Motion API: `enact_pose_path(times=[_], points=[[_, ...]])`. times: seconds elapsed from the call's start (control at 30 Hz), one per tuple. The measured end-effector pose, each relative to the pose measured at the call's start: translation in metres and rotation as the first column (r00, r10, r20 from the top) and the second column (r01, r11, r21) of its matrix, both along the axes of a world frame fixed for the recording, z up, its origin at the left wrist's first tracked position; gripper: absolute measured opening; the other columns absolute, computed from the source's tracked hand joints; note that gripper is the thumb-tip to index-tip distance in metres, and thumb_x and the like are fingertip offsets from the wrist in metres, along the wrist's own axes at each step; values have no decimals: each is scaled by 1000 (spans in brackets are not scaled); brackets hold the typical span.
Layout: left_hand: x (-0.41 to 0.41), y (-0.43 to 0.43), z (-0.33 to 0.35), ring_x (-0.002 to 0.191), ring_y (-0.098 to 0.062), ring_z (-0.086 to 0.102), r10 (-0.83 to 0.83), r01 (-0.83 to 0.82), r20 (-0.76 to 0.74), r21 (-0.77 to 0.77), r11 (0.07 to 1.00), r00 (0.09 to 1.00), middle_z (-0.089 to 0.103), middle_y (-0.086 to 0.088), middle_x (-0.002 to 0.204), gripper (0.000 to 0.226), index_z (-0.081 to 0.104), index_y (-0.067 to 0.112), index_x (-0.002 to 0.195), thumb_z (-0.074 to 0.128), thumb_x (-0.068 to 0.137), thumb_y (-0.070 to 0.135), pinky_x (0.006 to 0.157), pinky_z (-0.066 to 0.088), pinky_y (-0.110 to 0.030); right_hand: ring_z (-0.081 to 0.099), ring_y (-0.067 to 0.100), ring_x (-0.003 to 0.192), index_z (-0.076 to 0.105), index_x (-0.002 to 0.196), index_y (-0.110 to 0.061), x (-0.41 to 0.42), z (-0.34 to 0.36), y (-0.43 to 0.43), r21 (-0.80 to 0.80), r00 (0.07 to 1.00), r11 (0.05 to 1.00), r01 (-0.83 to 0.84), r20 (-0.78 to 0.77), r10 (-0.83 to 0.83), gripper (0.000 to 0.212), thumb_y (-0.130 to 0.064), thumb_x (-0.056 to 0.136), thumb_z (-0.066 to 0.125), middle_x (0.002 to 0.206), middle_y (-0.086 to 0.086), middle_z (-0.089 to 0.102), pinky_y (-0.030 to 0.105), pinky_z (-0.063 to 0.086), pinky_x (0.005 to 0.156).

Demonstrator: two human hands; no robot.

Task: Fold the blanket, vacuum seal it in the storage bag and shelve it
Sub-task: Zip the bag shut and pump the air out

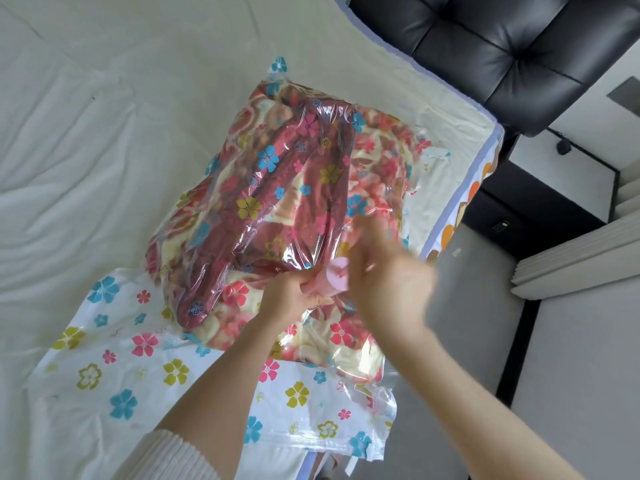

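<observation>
Nearest: ribbed white sleeve cuff [180, 455] on the left forearm; left hand [294, 299] pinching the clear plastic beside the round pink valve cap [334, 275], right hand [388, 282] motion-blurred just right of the cap, its grip impossible to tell. Middle: transparent flower-printed vacuum storage bag [145, 368] lying on the white-sheeted bed [86, 150], the folded maroon-and-cream floral blanket [277, 188] inside it. Farthest: black tufted leather headboard [502, 46]
</observation>
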State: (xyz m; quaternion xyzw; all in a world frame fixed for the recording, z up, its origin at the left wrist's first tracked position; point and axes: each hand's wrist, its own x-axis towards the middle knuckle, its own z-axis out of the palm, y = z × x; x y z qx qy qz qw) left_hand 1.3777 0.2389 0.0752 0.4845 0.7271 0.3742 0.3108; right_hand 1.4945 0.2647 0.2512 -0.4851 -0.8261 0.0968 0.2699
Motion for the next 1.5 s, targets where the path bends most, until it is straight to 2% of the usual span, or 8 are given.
enact_pose_path(times=[0.3,0.5,0.67,0.87,1.03,1.23,1.37,1.5], points=[[-2,0,2,70,-2,58,-8,9,6,-36,999,1000,73,4,83,41,72,20,103,84,65,31,58,38,-11,32,23,35,67,85,-17,6,43,6,105,993,994,42,-114,-30,15,-12,82,54,40,0,40,22,27,39],[2,-1,-2,67,-5,61,26,-25,14,-37,999,1000,73,-2,76,36,70,7,94,82,67,27,59,37,-14,22,18,34,51,86,-12,-2,-10,7,-136,974,987,-85,199,111,20,-19,86,31,42,-6,22,23,15,39],[-1,2,-5,65,4,56,23,-22,15,-16,1000,1000,73,4,77,39,72,12,95,84,65,33,56,35,-11,33,19,37,66,96,-23,6,51,11,123,992,992,-35,-116,49,14,-21,90,54,42,-4,36,23,31,41],[-2,3,0,70,-7,63,30,-29,28,-57,998,999,63,17,64,30,71,16,93,80,70,33,58,41,-19,35,27,35,55,103,-13,-10,-28,16,-120,970,989,-83,216,107,23,-20,88,39,42,-1,31,23,20,39],[-3,5,2,65,-3,57,9,-8,18,-47,999,1000,64,12,70,33,72,13,92,82,68,32,54,35,-9,34,24,35,66,92,-17,-4,25,25,167,996,985,37,-89,-22,16,-11,87,53,40,1,40,26,28,39],[-3,1,5,74,-9,63,14,-10,49,-76,997,999,63,14,69,33,71,16,94,80,69,35,63,45,-21,16,20,31,48,81,-13,-9,-29,26,28,966,989,-148,217,139,3,-12,80,46,41,-8,14,12,6,44],[-3,1,4,64,0,54,33,-32,18,-17,999,999,60,15,66,37,73,11,95,84,66,31,55,37,-8,30,27,37,64,85,-15,-3,43,24,195,998,979,-58,3,58,11,-12,83,53,41,1,41,18,21,42],[2,2,4,72,-9,61,21,-21,22,-31,999,1000,69,6,73,36,69,6,94,82,68,27,61,38,-17,21,20,34,60,80,-11,-3,-14,15,-43,993,996,-75,92,78,24,-12,81,36,40,-3,26,19,14,43]])
